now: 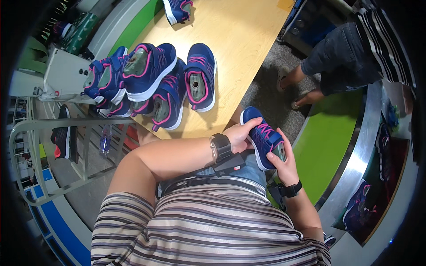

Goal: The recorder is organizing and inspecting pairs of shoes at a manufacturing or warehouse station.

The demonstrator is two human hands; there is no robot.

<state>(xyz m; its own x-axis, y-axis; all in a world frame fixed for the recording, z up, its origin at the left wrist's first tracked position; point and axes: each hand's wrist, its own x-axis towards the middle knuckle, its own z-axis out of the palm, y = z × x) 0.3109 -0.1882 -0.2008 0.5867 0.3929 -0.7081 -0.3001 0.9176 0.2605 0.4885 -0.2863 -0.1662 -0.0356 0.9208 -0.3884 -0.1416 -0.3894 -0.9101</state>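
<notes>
A navy sneaker with pink laces and a white sole is held over my lap, to the right of the table's near end. My left hand grips it around the toe, thumb on top. At the heel end, my right hand has its thumb by the collar and its fingers along the far side. A grey-green shoe last fills the opening of this sneaker. On the wooden table, a matching sneaker stands beside a heap of similar sneakers, which also have lasts inside.
Another navy sneaker lies at the far end of the table. A metal rack with a dark shoe is at my left. A green-topped conveyor with a metal edge runs at my right. Another person stands beyond it.
</notes>
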